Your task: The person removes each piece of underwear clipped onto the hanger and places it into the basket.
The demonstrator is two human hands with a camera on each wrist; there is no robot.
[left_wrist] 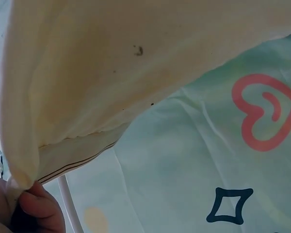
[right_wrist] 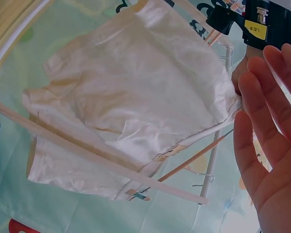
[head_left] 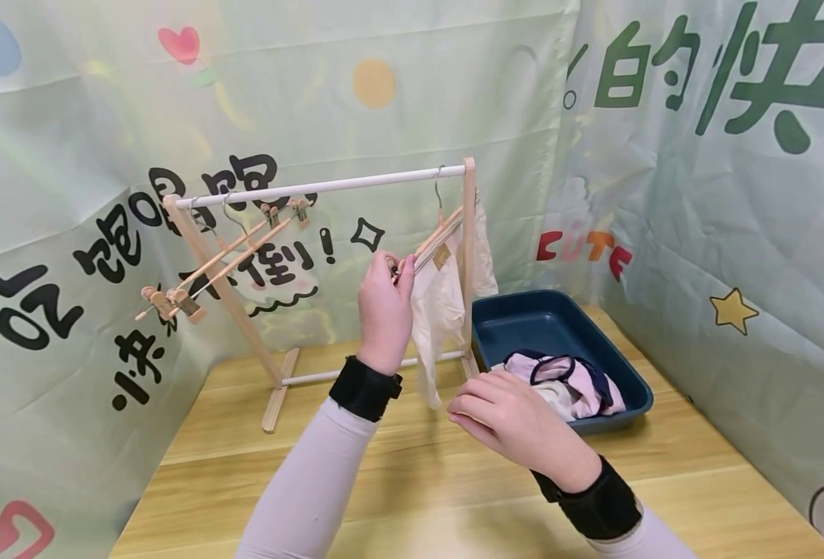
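Note:
White shorts (head_left: 439,310) hang by the waistband from a wooden clip hanger (head_left: 446,225) at the rack's right end. My left hand (head_left: 387,314) pinches the near corner of the waistband, at the hanger's near end, where a clip shows partly between the fingers. In the right wrist view the shorts (right_wrist: 145,82) spread out, with a clip (right_wrist: 138,194) on the far end of the waistband. My right hand (head_left: 505,411) touches nothing; its fingers are extended in the right wrist view. It hovers below the shorts, in front of the bin.
A wooden rack with a white top bar (head_left: 335,184) stands on the wooden table (head_left: 398,481). Clip hangers (head_left: 230,260) hang at its left end. A dark blue bin (head_left: 523,318) at right holds pink and navy clothing (head_left: 586,384). Printed cloth (head_left: 412,78) surrounds the table.

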